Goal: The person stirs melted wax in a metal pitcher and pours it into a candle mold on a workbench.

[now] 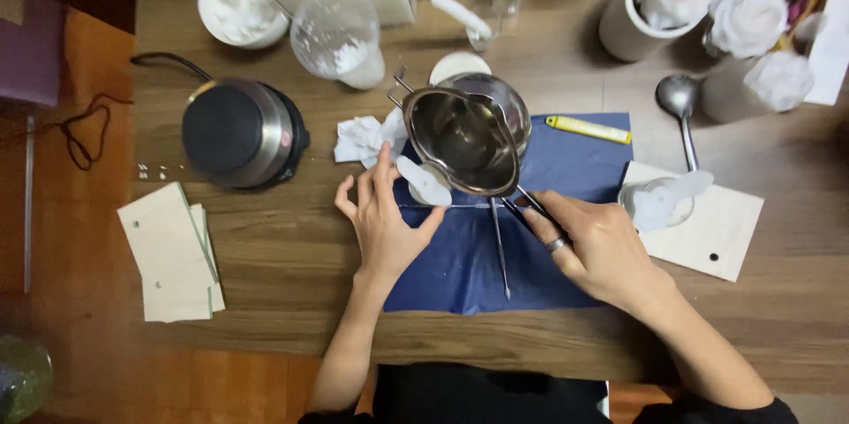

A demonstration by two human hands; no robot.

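- Fingers of the right hand (594,243) pinch the dark handle of the steel pot (463,141); a ring shows on one of them.
- Left hand (383,216) lies flat on the blue mat (575,159), its fingers spread loosely, the thumb beside a thin rod (442,206) laid crosswise.
- The pot is held tilted over a small white mould (424,182) just beside the left fingertips; whether liquid is running out cannot be told.
- A judgement only: pouring looks under way, with the mould not visibly full.
- A second mould (661,201) sits on a white card (716,229) to the right, seemingly filled already.
- Crumpled tissue (361,138) lies left of the pot, a yellow cutter (588,129) to its right on the mat.
- Farther out: a round heater (240,132) with its cord, a stack of cards (172,252), a bowl (237,1) and cup (340,39) of white flakes, a ladle (681,110), white flowers (747,17) in cups.
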